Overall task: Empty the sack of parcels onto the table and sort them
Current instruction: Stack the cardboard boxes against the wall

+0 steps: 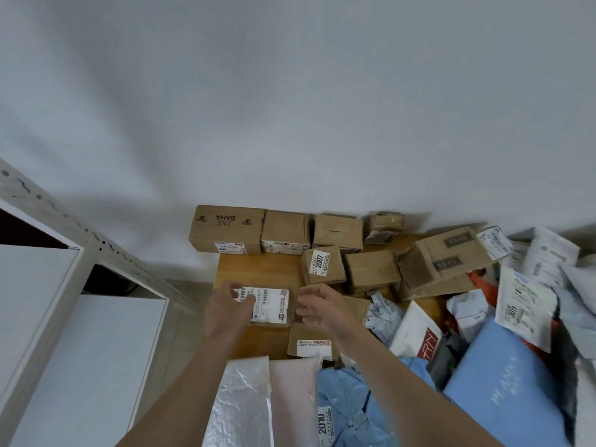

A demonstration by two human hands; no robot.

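Over the table's left end: two hands at one small parcel

I watch both bare forearms reach forward side by side. The left hand grips the left end of a small parcel, with its thumb across the white label. The right hand hovers at the parcel's right end with its fingers curled. Blur keeps me from telling whether it grasps or only touches. The parcel sits over the wooden table, which stands against a white wall, with white shelving to the left. A row of cardboard boxes lines the wall, and plastic mailers pile up on the right. The parcel's long axis runs left to right, label facing up.
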